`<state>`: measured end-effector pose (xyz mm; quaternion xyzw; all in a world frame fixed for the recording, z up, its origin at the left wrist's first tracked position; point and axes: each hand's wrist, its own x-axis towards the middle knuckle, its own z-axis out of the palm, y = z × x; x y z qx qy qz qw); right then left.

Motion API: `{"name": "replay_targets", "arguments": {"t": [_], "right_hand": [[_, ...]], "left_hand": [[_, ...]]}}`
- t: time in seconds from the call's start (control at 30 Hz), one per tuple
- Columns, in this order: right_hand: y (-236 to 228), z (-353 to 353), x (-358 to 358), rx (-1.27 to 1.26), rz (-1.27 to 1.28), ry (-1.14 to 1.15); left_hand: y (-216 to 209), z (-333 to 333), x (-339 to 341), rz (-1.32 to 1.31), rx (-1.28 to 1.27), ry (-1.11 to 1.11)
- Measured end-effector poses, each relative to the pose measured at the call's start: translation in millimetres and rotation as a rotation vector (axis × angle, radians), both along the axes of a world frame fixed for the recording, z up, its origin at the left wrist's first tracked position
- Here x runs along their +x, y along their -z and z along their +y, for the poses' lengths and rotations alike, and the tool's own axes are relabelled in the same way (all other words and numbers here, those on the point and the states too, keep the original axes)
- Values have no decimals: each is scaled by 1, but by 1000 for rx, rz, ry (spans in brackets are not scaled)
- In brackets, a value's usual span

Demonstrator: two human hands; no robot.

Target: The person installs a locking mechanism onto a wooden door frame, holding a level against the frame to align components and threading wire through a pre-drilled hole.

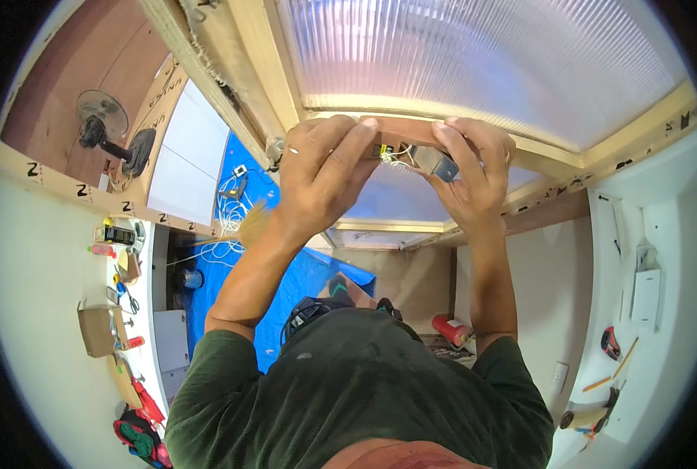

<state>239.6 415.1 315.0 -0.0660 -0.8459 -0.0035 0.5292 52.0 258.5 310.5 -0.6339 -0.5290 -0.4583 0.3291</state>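
Wooden strip (403, 129): far ctr., on nr. side of framed ribbed panel (473, 66). Blue tarp (305, 270): on floor, L of ctr. L hand (321, 168): fingers gripping strip's L end. R hand (480, 168): gripping R end. White string (396, 162): btwn hands, nr. strip. Tape measure (610, 342): R shelf.

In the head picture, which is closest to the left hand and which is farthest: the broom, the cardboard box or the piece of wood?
As they look in that picture, from the left hand:
1. Piece of wood: touching it, between both hands.
2. Broom: below and left.
3. Cardboard box: far left, lower down.
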Motion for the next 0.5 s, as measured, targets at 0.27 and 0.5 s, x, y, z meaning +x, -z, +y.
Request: {"name": "replay_targets", "arguments": {"t": [0.27, 0.5], "right_hand": [[-1, -3, -4, -30, -38, -14], [1, -21, -31, 0, -3, -18]], "left_hand": [[-10, -9, -2, 18, -37, -69], [-8, -32, -24, 31, -49, -124]]}}
